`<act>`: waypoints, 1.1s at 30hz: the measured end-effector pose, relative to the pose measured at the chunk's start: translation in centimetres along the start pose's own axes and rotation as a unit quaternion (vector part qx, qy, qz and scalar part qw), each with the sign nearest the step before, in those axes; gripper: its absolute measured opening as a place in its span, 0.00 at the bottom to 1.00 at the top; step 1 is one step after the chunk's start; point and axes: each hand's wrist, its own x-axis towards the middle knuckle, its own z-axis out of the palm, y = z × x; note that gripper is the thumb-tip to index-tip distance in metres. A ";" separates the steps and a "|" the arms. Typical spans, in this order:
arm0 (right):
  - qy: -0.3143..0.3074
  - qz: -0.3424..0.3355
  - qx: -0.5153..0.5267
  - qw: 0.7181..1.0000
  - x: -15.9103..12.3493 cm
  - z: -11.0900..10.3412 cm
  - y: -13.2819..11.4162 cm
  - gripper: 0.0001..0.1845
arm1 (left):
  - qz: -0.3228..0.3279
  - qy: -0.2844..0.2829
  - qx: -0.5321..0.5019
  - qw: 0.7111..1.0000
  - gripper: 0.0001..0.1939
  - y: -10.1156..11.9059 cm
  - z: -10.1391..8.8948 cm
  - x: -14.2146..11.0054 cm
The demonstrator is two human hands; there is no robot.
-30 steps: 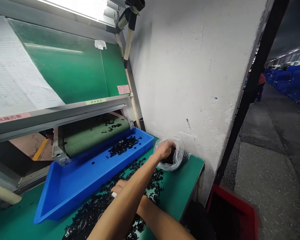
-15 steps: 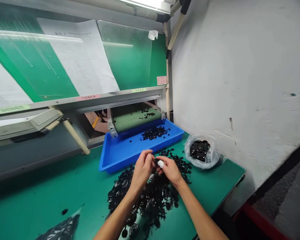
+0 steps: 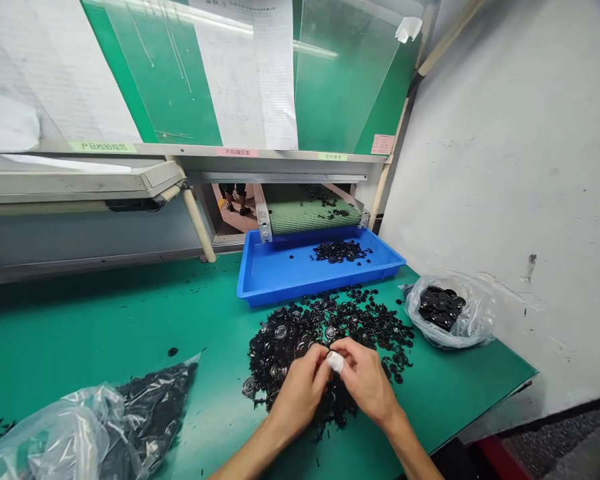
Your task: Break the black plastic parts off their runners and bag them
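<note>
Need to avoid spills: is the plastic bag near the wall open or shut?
Open: the plastic bag has its mouth spread wide, black pieces visible inside.

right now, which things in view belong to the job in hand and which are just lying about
Likely the job:
pile of black parts
left hand and right hand, close together over it
open bag of black discs
blue tray with black parts

Likely just lying about:
lone black piece on the green table
bag at picture left, though its dark contents may be related
</note>
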 end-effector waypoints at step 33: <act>-0.111 -0.033 -0.228 0.967 7.1 -0.3 2.6 0.14 | -0.146 0.038 -0.423 0.894 0.10 -1.4 -2.7 -0.8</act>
